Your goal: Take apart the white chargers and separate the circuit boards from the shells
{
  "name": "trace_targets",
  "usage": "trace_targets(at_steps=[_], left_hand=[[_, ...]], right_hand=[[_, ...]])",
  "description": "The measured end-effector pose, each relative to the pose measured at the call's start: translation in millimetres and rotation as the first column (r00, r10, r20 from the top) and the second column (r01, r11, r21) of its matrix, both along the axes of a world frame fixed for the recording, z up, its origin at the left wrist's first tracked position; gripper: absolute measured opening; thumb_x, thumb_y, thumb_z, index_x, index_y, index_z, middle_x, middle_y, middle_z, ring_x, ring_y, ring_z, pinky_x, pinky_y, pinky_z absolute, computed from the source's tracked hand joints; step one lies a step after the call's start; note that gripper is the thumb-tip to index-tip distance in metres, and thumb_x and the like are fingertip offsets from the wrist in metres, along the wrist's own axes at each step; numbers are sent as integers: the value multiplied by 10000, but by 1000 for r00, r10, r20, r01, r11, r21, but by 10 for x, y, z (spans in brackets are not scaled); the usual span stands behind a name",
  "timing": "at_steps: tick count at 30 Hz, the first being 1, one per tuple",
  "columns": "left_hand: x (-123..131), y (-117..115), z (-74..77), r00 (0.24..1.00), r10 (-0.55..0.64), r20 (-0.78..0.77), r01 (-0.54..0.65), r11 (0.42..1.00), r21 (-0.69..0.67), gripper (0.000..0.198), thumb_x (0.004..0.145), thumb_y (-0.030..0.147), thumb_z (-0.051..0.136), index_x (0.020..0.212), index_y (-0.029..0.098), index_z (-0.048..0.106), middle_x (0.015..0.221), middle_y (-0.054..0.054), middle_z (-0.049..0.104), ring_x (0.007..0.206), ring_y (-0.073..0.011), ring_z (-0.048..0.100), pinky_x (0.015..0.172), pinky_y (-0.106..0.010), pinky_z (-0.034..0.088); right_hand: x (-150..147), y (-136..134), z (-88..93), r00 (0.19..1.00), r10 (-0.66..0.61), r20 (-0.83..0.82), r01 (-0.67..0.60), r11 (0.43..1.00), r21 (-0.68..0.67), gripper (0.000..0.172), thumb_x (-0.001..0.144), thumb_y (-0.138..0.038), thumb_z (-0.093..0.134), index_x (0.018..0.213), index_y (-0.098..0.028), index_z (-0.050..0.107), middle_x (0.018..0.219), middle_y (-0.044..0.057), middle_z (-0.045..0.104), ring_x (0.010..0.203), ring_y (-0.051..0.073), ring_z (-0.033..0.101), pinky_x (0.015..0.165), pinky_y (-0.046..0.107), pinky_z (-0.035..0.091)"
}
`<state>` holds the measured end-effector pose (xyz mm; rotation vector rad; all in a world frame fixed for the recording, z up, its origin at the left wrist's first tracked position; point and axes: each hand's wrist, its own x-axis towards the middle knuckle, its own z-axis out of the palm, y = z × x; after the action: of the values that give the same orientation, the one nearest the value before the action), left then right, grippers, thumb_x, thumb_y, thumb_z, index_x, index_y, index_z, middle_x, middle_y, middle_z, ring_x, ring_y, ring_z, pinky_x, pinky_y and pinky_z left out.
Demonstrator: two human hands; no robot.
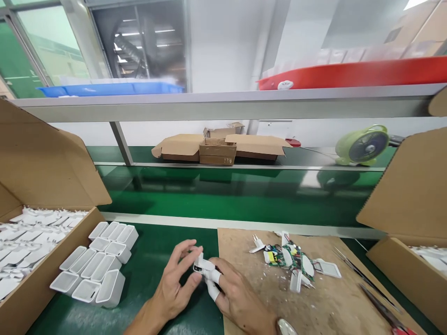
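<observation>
A small white plastic casing [201, 264] with a dark slot in its end is held between my two hands, above the seam of the green mat and the brown board. My left hand [176, 281] is closed, thumb and fingertips pinching the casing's left end. From the other side my right hand [240, 293] grips it; white covers sit on some of its fingers. Right of my hands lies a cluster of green circuit boards [289, 256] with white plastic pieces attached. To the left, small white open plastic cases [99, 265] stand grouped in rows.
An open carton [84, 237] full of white parts stands left; another carton [405, 265] is right. Tweezers [366, 279] and red-handled pliers [384, 309] lie on the brown board [265, 307]. Behind are a conveyor [223, 200], small cardboard boxes [218, 151] and a green fan [363, 145]. A shelf [223, 107] crosses above.
</observation>
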<state>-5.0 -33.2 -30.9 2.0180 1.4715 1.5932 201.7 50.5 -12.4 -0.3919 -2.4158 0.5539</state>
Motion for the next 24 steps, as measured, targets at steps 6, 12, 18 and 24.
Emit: trace_targets(at_steps=[6, 12, 18, 24], left_hand=[[126, 1, 5, 992, 122, 11, -121, 992, -34, 198, 1083, 225, 586, 1256, 233, 681, 1261, -129, 677, 1175, -248, 710, 1008, -371, 619], [156, -3, 62, 987, 140, 82, -134, 988, -77, 105, 1081, 237, 564, 1150, 229, 642, 1074, -85, 678, 984, -220, 710, 865, -340, 616], [142, -24, 41, 992, 93, 86, -85, 992, -94, 95, 1078, 225, 556, 1156, 242, 606, 1072, -63, 631, 981, -201, 674, 875, -333, 588], [127, -44, 19, 993, 78, 91, -68, 993, -100, 80, 1071, 232, 564, 1147, 237, 586, 1077, -65, 619, 978, -205, 669, 870, -343, 588]], right_hand=[[34, -2, -169, 997, -65, -48, 63, 997, -42, 469, 1014, -60, 478, 1443, -242, 526, 1436, 153, 617, 1211, 265, 700, 1023, 411, 637], [37, 0, -99, 1000, -25, 12, 25, 997, -75, 319, 1055, -106, 489, 1322, -259, 570, 1243, 100, 677, 1083, 247, 712, 971, 409, 643], [-15, -22, -34, 994, -54, 91, 50, 998, 48, 315, 1052, -113, 440, 1312, -217, 584, 1242, 137, 667, 1045, 269, 713, 922, 434, 650], [19, 2, -87, 997, -79, 13, 80, 991, -112, 348, 1057, -164, 505, 1393, -249, 521, 1229, 105, 692, 1002, 243, 718, 876, 388, 650]])
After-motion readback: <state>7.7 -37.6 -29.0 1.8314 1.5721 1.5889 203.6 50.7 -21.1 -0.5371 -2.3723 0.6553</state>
